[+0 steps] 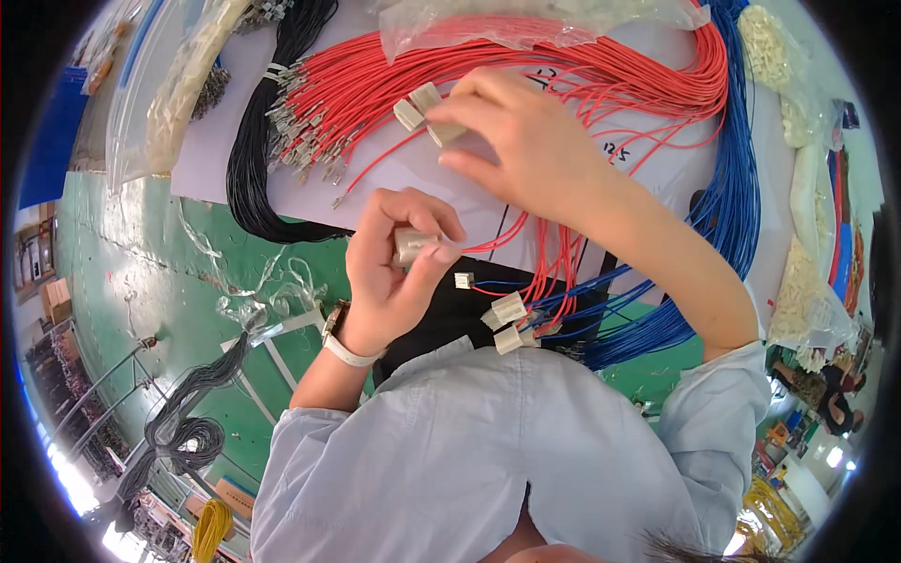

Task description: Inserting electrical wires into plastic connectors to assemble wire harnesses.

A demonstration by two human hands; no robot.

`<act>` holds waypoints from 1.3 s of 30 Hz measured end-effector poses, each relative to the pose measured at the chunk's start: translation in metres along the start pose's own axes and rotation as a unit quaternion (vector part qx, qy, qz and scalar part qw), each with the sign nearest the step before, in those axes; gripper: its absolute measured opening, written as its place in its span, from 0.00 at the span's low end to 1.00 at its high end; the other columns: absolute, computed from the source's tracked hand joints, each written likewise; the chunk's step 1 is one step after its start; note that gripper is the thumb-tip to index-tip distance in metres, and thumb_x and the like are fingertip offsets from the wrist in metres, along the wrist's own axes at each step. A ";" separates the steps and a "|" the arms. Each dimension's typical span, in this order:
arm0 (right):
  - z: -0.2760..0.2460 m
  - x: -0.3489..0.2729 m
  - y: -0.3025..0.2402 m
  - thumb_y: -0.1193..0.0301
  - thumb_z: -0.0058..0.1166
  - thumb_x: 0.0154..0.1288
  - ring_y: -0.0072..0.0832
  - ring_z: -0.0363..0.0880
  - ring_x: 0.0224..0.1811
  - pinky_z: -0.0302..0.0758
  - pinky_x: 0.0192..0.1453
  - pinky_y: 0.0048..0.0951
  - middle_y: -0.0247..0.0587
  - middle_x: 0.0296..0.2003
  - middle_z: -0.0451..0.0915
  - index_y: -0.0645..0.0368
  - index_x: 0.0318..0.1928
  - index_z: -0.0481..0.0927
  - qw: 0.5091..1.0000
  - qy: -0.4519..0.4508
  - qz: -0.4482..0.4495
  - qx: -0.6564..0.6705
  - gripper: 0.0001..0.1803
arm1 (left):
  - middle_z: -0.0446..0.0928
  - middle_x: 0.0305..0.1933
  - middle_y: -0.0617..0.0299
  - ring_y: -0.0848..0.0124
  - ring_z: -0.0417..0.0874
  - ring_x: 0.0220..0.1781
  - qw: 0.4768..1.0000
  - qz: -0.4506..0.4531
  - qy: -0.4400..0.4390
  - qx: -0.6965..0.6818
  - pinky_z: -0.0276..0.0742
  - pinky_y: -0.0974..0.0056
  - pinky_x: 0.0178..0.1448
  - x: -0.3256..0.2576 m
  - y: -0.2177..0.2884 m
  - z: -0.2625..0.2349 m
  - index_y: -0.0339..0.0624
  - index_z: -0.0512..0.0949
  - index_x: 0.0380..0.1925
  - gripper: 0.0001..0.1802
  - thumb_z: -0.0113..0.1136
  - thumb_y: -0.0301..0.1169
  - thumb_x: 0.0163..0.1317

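Head view shows a clear plastic bag (526, 23) lying across the top of a bundle of red wires (526, 70) at the far edge of the green bench (141, 263), and more clear bags of small white plastic parts (807, 281) stacked along the right side. A white paper sheet (216, 141) lies under the wires. The left hand (394, 272) is closed around one beige plastic connector housing (411, 246), its long axis roughly level, pointing right. The right hand (526, 141) pinches two or three similar beige connector housings (422, 111) over the red bundle. Three more white connectors (502, 314) on red and blue leads lie near the person's chest. A black wire bundle (253, 159) loops at left, a blue wire bundle (741, 188) at right.
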State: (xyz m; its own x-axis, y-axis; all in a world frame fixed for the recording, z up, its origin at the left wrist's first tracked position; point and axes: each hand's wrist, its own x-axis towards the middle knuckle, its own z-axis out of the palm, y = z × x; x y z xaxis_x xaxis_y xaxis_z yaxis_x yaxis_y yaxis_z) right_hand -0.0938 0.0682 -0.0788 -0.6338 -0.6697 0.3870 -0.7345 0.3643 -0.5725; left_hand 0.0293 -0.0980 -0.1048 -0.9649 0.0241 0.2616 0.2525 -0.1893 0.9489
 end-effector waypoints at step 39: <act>-0.027 -0.018 -0.047 0.76 0.66 0.57 0.25 0.69 0.22 0.63 0.23 0.26 0.35 0.23 0.75 0.61 0.34 0.84 0.987 -0.012 -0.013 0.160 0.05 | 0.68 0.35 0.61 0.76 0.68 0.29 0.971 -0.041 0.090 -0.218 0.62 0.72 0.28 -0.006 0.000 0.003 0.30 0.74 0.51 0.26 0.44 0.44 0.72</act>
State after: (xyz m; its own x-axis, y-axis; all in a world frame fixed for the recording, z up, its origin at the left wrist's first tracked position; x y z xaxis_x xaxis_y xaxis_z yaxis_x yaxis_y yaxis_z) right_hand -0.0547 0.0804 -0.0396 -0.6076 -0.6923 0.3892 -0.6338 0.1274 -0.7629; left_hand 0.0352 -0.0954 -0.1054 -0.9875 -0.1070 0.1153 0.1565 -0.5933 0.7896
